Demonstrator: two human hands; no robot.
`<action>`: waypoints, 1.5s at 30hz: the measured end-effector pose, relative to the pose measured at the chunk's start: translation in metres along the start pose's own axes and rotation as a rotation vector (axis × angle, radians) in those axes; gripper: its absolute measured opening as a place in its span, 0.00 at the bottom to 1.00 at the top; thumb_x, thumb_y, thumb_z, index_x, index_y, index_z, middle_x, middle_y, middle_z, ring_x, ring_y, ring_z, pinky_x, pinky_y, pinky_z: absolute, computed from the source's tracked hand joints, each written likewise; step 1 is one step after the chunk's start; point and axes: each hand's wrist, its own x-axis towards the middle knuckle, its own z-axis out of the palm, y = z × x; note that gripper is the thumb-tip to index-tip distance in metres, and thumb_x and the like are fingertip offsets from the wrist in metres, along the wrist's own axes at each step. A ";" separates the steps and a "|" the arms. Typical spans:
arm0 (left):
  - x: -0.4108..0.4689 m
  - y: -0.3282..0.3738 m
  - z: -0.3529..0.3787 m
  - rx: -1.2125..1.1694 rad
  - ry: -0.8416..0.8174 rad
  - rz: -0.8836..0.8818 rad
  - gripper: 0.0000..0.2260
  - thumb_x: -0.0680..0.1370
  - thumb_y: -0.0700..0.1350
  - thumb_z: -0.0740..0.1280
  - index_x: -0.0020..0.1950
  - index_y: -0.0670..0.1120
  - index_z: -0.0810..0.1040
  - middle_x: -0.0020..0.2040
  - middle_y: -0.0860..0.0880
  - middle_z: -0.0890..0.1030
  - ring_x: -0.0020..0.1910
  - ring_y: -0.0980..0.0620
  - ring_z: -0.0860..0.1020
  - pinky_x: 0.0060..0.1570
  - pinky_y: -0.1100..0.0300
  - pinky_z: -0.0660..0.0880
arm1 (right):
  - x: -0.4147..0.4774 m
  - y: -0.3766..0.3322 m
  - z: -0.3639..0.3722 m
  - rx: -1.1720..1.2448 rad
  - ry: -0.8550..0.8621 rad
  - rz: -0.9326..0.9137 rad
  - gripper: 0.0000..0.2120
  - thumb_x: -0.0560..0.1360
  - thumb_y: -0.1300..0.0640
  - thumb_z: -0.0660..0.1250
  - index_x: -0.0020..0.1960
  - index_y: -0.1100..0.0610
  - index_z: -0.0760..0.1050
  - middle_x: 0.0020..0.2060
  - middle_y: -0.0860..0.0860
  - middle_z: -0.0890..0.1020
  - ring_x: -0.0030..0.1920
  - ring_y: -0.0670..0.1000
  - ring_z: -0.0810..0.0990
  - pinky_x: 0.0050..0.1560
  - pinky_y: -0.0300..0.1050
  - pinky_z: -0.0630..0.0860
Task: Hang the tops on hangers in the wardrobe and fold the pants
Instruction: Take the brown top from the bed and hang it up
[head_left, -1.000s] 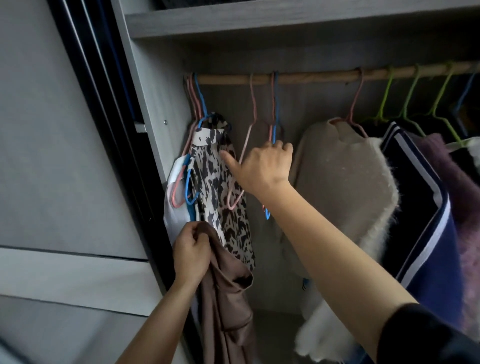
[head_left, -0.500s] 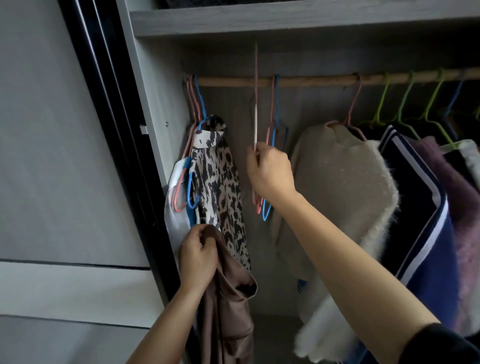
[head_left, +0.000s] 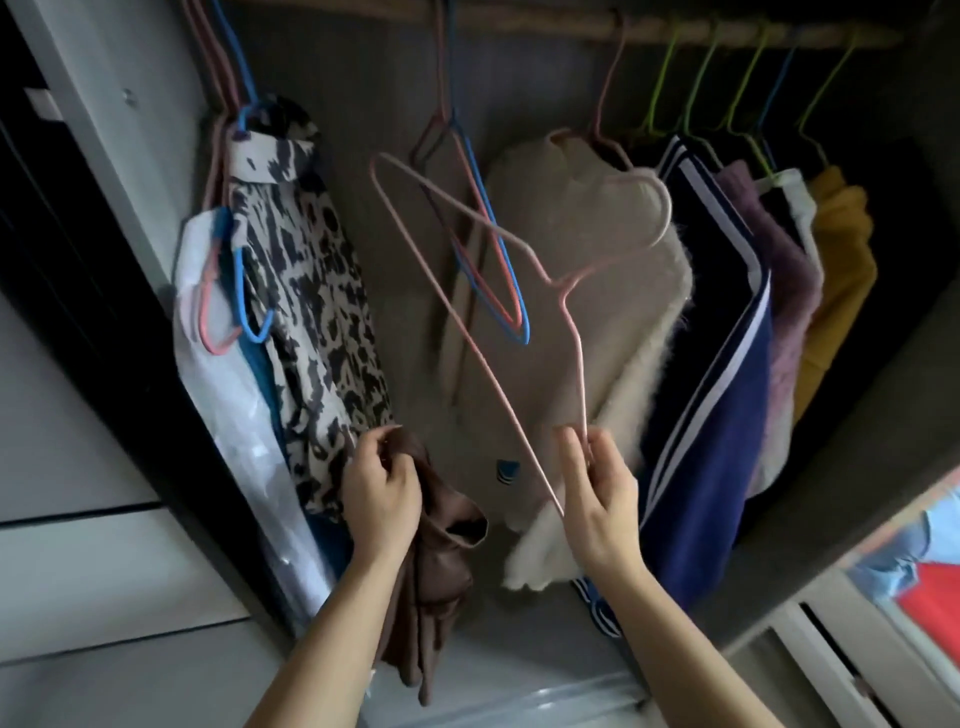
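Note:
My left hand (head_left: 382, 491) grips a bunched brown top (head_left: 434, 577) that hangs down below it, in front of the wardrobe's left side. My right hand (head_left: 597, 499) pinches the hook end of a pale pink wire hanger (head_left: 470, 332), which is off the wooden rail (head_left: 727, 31) and tilted upside down, its triangle pointing up and left. The hanger and the brown top are apart, with a gap between my hands.
Empty pink and blue hangers (head_left: 493, 270) dangle from the rail at centre. A black-and-white patterned top (head_left: 311, 322) hangs at left, over a white plastic bag (head_left: 228, 415). A beige fuzzy sweater (head_left: 613, 332), navy striped garment (head_left: 722, 395), purple and mustard tops hang at right.
My right hand lifted the pink hanger off the rail and brought it down, hook downward, level with my left hand. The camera tilted down and closer.

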 end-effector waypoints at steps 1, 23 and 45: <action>-0.008 -0.002 0.006 -0.016 -0.043 -0.015 0.15 0.74 0.30 0.62 0.58 0.40 0.79 0.56 0.43 0.81 0.56 0.45 0.77 0.55 0.60 0.70 | -0.007 0.005 -0.010 -0.021 0.016 -0.003 0.20 0.81 0.41 0.60 0.41 0.56 0.71 0.28 0.45 0.66 0.31 0.44 0.64 0.31 0.48 0.65; -0.265 0.065 0.098 -0.121 -0.559 -0.167 0.05 0.81 0.44 0.65 0.48 0.48 0.80 0.40 0.52 0.82 0.40 0.54 0.78 0.44 0.61 0.75 | -0.170 0.042 -0.282 -0.033 -0.108 0.200 0.13 0.75 0.44 0.73 0.58 0.41 0.78 0.41 0.41 0.81 0.37 0.43 0.78 0.39 0.38 0.74; -0.375 0.057 0.127 0.297 -0.600 -0.175 0.05 0.71 0.37 0.68 0.43 0.46 0.77 0.42 0.47 0.81 0.43 0.43 0.79 0.46 0.51 0.77 | -0.295 0.018 -0.436 -0.547 -0.103 0.593 0.14 0.80 0.40 0.61 0.42 0.40 0.82 0.29 0.50 0.78 0.31 0.48 0.75 0.34 0.47 0.73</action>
